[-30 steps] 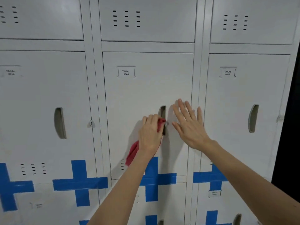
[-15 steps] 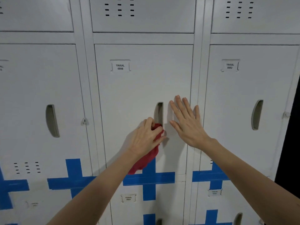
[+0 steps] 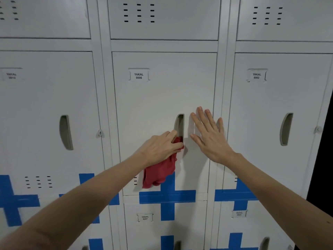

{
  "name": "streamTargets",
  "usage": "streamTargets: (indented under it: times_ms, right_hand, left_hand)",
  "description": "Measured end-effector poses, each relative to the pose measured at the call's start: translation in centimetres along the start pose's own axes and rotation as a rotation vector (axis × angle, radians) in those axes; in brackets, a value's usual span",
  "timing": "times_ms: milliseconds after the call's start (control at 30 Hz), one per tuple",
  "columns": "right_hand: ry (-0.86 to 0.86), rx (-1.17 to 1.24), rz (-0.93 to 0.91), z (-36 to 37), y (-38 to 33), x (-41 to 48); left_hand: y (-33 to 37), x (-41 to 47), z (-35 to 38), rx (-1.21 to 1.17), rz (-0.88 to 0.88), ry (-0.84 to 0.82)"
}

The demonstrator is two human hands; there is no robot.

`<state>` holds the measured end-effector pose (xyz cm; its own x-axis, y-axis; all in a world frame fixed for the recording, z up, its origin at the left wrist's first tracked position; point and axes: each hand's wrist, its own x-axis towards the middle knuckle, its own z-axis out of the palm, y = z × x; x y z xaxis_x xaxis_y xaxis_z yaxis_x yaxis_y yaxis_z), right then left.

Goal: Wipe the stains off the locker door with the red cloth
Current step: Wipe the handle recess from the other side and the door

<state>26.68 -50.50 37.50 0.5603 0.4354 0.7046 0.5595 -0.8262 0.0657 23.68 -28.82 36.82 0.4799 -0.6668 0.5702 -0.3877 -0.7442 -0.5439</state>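
The grey locker door labelled YAKAL 0006 fills the middle of the view, with a recessed handle slot near its right edge. My left hand presses the red cloth against the door just below the slot; the cloth's loose end hangs down under my wrist. My right hand lies flat on the door's right edge with fingers spread and holds nothing. Stains on the door are too faint to make out.
Matching locker doors stand on the left and right, with more above and below. Blue tape crosses mark the lower doors. A dark gap runs along the far right.
My left hand has slid the cloth down from the slot's middle to just under it, and its fingers turned to point right. My right hand has stayed flat. The view shifted slightly.
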Motion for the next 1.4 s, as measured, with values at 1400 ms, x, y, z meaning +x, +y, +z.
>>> streamTargets:
  times_ms: [1400]
  right_hand:
    - [-0.059,0.049,0.05,-1.0,-1.0,0.0]
  left_hand:
    - [3.6,-0.3,0.1,-0.44,-0.516,0.26]
